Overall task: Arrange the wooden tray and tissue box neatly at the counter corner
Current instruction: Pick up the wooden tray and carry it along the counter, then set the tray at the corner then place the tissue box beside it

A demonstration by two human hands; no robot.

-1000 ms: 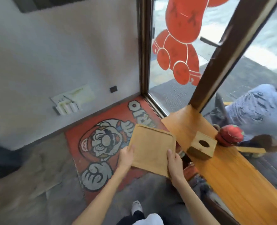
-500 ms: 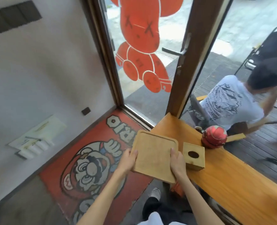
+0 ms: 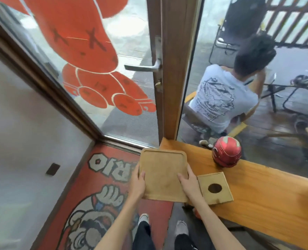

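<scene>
I hold a square wooden tray (image 3: 163, 173) with a raised rim at the left end of the wooden counter (image 3: 261, 197). My left hand (image 3: 138, 183) grips its left edge and my right hand (image 3: 190, 183) grips its right edge, thumbs on top. The tray's far right part overlaps the counter corner; its left part hangs over the floor. I cannot tell whether it rests on the wood. A wooden tissue box (image 3: 215, 188) with a round hole in its top stands on the counter just right of my right hand.
A red helmet (image 3: 226, 151) sits on the counter's far edge behind the tissue box. A brown door frame post (image 3: 175, 69) rises at the counter's corner, with a glass door and metal handle (image 3: 144, 66) to its left. Outside sits a person (image 3: 225, 98). A red cartoon mat (image 3: 102, 195) covers the floor.
Both hands carried the tray right and forward, from over the mat to the counter's left corner. The view turned right and up; the tissue box stayed put.
</scene>
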